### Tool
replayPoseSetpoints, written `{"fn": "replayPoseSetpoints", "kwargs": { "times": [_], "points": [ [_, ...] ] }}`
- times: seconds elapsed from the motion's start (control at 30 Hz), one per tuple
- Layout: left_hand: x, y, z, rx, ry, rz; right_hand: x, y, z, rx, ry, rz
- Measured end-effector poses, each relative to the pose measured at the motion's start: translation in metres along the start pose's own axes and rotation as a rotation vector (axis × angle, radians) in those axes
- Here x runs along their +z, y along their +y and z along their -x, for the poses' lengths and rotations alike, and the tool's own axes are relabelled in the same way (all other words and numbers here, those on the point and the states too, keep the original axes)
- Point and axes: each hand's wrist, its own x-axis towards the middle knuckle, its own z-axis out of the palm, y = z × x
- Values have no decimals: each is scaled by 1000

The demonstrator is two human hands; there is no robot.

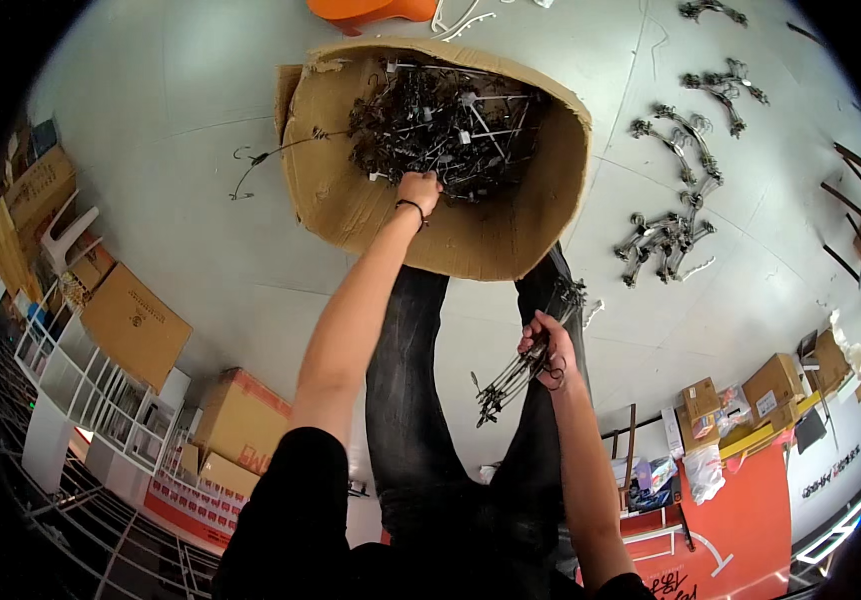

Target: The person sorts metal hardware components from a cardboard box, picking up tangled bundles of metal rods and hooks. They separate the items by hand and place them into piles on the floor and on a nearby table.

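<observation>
A large open cardboard box (336, 205) holds a tangled heap of dark metal clip hangers (431, 125). My left hand (419, 190) reaches into it, fingers closed at the near edge of the heap; what they grip, if anything, is hidden. A bundle of clip hangers (516, 380) is in my right hand (554, 350), fingers wrapped round it, over my right thigh. One loose hanger (269, 155) hangs out over the box's left rim, its hook beyond the cardboard.
Several bundles of hangers (666, 240) lie on the pale tiled floor to the right of the box. An orange chair (376, 10) is at the far edge. Closed cartons (138, 325) and a white rack (76, 375) stand at left; more boxes (776, 385) are at right.
</observation>
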Motion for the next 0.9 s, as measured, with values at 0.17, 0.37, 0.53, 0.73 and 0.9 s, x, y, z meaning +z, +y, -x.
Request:
{"fn": "replayPoseSetpoints", "kwargs": {
  "times": [0.17,0.37,0.53,0.73,0.9],
  "points": [
    [-127,57,77,-325,-374,572,9,-17,37,3,-53,109],
    [-176,15,157,-315,-259,332,-9,-4,46,-35,-62,26],
    [-98,-100,20,236,280,-486,-25,5,38,1,-27,66],
    [-76,24,74,13,-167,74,-9,6,46,-72,30,152],
    [-194,30,244,-270,-323,360,-11,9,36,-31,-25,136]
  ]
}}
